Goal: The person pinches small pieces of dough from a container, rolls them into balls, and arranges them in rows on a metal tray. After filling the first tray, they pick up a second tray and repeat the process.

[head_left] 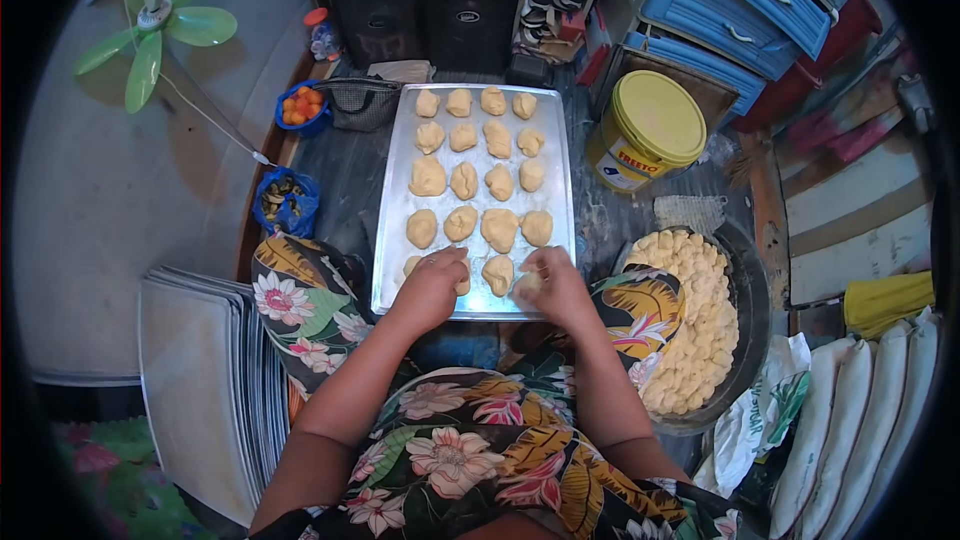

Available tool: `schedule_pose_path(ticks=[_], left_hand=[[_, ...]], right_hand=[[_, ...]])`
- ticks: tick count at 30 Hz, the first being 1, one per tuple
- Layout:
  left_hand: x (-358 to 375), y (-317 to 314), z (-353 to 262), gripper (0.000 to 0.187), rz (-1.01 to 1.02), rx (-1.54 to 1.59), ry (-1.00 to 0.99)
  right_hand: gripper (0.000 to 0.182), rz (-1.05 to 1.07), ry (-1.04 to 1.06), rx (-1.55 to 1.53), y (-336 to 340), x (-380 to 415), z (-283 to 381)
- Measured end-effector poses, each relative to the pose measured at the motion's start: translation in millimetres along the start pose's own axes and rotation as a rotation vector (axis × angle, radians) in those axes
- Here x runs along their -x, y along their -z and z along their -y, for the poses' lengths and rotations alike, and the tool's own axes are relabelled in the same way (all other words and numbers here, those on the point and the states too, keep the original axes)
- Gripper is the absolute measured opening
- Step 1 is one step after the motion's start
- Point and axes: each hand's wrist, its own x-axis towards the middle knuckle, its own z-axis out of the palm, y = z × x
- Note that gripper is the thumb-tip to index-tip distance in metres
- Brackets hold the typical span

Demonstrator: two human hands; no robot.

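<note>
In front of me lies a metal baking tray (pixel 386 240) carrying several rows of pale dough pieces (pixel 498 230), lumpy and roughly round. At the near left of the tray, my left hand (pixel 430 290) is curled with its fingers closed around a piece of dough (pixel 463 282), partly hidden. Another dough piece (pixel 411 265) shows just behind that hand. On the near right, my right hand (pixel 560 288) closes its fingers on a dough piece (pixel 529 286). Between the two hands sits one more dough lump (pixel 498 275), untouched.
To my right stands a wide dark basin (pixel 752 330) heaped with cut dough pieces (pixel 690 330). Behind it is a yellow lidded bucket (pixel 660 120). Stacked trays (pixel 200 380) lean at my left, near a blue bag (pixel 287 198). A green-bladed fan (pixel 155 25) stands far left.
</note>
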Motion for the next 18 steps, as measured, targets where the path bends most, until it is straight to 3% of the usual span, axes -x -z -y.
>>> schedule_pose_path(ticks=[2,7,9,11,15,18], left_hand=[[0,6,-9,0.017,-0.044,-0.028,-0.004],[-17,-16,-36,0.027,-0.124,-0.102,-0.03],[-21,-22,-37,0.028,-0.039,-0.11,-0.046],[-22,-27,-39,0.026,0.02,-0.184,-0.072],[-21,-17,-35,0.025,0.04,-0.105,-0.08],[-28,6,-15,0.031,-0.207,-0.231,0.123]], right_hand=[[0.047,-0.131,-0.133,0.069,9,-5,6],[0.041,-0.164,-0.027,0.15,6,-5,-11],[0.04,-0.168,0.039,0.235,4,-6,-10],[0.037,-0.298,-0.103,0.063,1,-6,-6],[0.027,-0.228,-0.072,0.158,2,-11,-16],[0.019,-0.169,-0.049,0.225,-5,-12,-15]])
